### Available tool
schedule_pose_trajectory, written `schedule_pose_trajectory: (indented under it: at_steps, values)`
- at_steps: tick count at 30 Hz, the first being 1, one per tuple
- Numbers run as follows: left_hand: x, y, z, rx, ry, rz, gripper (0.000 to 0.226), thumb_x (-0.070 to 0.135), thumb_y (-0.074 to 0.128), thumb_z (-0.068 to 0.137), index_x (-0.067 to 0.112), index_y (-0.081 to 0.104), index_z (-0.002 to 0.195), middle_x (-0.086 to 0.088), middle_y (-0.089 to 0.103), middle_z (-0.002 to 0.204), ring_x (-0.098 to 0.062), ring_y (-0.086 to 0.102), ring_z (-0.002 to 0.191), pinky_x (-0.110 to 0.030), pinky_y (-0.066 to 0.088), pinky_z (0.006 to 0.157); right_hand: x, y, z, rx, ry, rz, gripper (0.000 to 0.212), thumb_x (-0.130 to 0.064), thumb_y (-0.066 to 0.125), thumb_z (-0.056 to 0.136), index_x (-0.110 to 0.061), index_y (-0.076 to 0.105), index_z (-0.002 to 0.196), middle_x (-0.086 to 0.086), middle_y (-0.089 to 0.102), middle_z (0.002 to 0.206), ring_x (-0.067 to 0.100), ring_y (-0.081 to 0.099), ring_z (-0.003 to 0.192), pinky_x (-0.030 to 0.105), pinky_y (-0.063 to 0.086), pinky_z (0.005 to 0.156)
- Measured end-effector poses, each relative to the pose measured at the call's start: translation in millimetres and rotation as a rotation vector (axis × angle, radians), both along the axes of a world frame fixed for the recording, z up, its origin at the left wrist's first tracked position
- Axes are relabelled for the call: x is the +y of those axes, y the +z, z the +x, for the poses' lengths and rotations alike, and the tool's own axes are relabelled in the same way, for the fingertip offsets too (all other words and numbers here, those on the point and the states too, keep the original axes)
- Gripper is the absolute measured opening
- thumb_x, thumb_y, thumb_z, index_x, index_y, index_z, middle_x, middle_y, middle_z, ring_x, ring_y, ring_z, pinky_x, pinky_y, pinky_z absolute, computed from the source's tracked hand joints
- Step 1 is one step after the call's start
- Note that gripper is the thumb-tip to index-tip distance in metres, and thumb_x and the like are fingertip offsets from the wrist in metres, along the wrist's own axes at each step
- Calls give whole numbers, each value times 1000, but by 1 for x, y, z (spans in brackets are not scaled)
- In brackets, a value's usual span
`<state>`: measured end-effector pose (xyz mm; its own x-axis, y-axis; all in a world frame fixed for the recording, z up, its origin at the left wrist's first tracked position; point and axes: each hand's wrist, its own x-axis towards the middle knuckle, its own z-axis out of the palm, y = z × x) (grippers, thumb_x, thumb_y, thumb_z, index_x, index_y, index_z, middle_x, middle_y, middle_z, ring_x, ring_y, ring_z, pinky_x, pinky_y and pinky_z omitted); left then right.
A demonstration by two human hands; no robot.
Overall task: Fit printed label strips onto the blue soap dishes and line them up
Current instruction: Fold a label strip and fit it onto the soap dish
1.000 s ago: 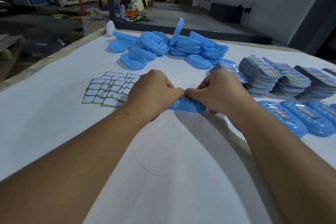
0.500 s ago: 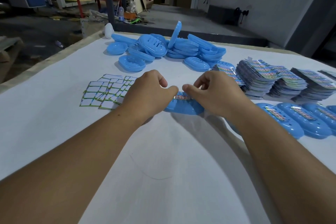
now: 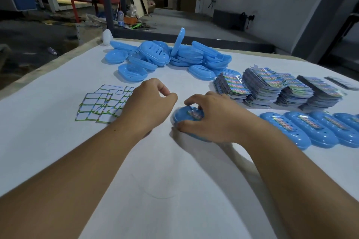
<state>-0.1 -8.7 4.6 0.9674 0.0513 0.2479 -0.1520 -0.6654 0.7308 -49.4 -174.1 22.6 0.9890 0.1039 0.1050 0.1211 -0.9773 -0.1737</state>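
Note:
A blue soap dish with a printed label strip on it lies on the white table. My right hand grips it, thumb at its near edge and fingers curled over the top. My left hand hovers just left of the dish, fingers loosely curled, holding nothing. A pile of bare blue dishes sits at the back. Stacks of printed label strips stand to the right. A row of labelled dishes lies at the far right.
Small white cards with green edges are spread left of my left hand. A white egg-shaped object stands at the table's far left corner. Beyond the table lie a workshop floor, a grey wall and a metal post.
Both hands were pinching the strip over the dish. Now my left hand has let go and drawn left, and my right hand grips the dish, shifted slightly right.

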Motion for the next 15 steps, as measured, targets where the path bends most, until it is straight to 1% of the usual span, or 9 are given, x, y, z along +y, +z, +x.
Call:
schedule_pose_trajectory:
  at_steps: [1,3,5,7,8,9,11,13,15]
  values:
    - [0,0,0,1,-4,9,18,46,65,82,30,57,81,10,63,70,-9,59,69,-27,35,54,-1,3,-2,21,-32,-16,70,-82,53,70,-44,53,129,-7,48,104,22,51,106,36,44,79]
    - [0,-1,-1,-1,-17,35,19,47,65,83,30,57,81,8,63,66,-11,61,69,-28,36,54,-4,8,-7,82,-100,-31,70,-82,56,70,-36,56,122,-6,50,104,19,51,96,30,37,62]
    - [0,-1,-1,-11,-23,59,19,47,65,83,30,57,81,9,63,67,-10,60,70,-28,36,55,-6,11,-13,105,-145,-59,67,-80,58,67,-28,59,110,-3,56,104,19,54,89,28,31,54]
    - [0,-1,-1,-15,-16,72,20,48,65,83,30,57,80,9,63,70,-8,59,72,-29,36,56,-8,12,-16,75,-160,-87,56,-77,61,65,-24,59,83,-2,58,90,15,53,73,28,29,50]
    - [0,-1,-1,-17,-15,78,20,47,65,83,30,58,80,10,62,70,-8,58,73,-29,36,57,-9,13,-17,62,-169,-94,55,-75,62,65,-21,55,72,-2,55,82,13,50,66,28,28,49]
    - [0,-2,-1,-16,-16,81,20,47,65,83,30,58,79,9,62,70,-9,58,74,-30,36,58,-11,14,-18,56,-183,-101,56,-73,63,65,-19,51,65,-1,52,77,12,46,62,28,27,49]
    - [-1,-1,0,-9,-24,86,19,47,65,84,29,59,79,8,63,69,-12,60,75,-32,38,61,-15,17,-18,50,-210,-103,58,-73,63,65,-18,45,60,-2,47,71,12,42,59,28,25,49]
    - [-1,-1,-1,-5,-34,93,19,47,65,85,29,59,79,6,63,68,-15,61,76,-33,39,64,-20,18,-18,53,-236,-104,59,-74,63,67,-18,45,59,-2,45,69,11,40,58,28,25,49]
    - [0,-1,-1,-2,-39,102,19,46,65,85,29,60,79,5,65,69,-16,62,75,-33,41,65,-22,18,-17,75,-229,-101,53,-71,64,69,-19,54,66,-4,51,77,12,47,65,27,30,53]
